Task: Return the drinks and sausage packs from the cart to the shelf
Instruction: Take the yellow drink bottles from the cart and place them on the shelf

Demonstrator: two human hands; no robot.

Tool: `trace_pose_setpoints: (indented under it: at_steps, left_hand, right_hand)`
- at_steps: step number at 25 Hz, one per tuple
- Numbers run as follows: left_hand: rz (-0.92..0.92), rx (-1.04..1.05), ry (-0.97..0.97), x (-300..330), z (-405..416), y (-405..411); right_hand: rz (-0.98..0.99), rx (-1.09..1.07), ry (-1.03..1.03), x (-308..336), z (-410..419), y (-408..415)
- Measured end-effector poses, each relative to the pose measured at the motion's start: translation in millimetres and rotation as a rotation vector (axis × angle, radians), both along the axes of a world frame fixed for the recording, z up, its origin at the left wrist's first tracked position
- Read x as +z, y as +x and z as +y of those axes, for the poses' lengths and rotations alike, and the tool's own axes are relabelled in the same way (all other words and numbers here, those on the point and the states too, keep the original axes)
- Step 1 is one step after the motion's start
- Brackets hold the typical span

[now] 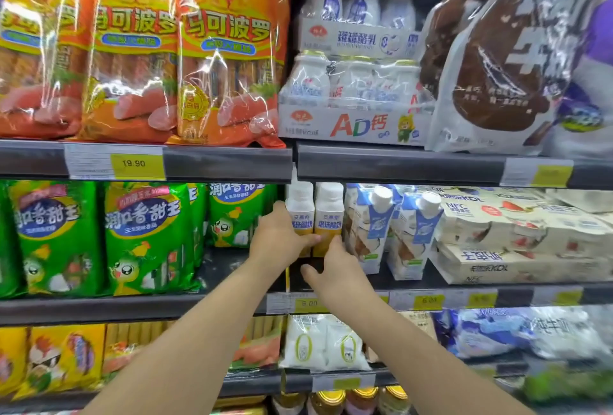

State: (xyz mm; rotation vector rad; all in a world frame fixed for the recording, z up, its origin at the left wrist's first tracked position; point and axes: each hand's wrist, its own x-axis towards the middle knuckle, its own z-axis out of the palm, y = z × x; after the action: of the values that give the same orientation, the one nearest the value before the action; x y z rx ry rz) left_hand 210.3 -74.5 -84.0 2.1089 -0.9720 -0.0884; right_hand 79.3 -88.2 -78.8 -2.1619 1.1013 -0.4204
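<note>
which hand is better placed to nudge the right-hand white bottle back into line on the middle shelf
Right. The right hand is already at the base of the right bottle, fingertips against its lower front. The left hand is wrapped round the left bottle beside it.

You face a dark grey metal shelving unit (229, 162) with stacked tiers. A vertical divider (293, 49) splits it into two bays. Yellow price tags (137, 164) sit along the front edges. Lighting is bright and even.
</note>
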Motion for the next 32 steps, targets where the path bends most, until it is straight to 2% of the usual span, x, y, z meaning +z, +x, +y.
trace_pose_setpoints:
  at_steps: [8,15,26,32]
  left_hand:
    - [-0.002,0.059,0.009,2,-8,0]
    - [0.034,0.101,0.047,4,-11,-2]
    - [0.079,0.03,0.037,6,-2,-10]
    - [0.197,-0.059,0.053,4,26,-16]
  right_hand:
    - [-0.144,0.012,0.108,-9,-11,8]
    - [-0.146,0.05,0.115,-16,-12,12]
    - [-0.131,0.055,0.095,-16,-13,6]
    - [-0.144,0.072,-0.104,-7,7,-25]
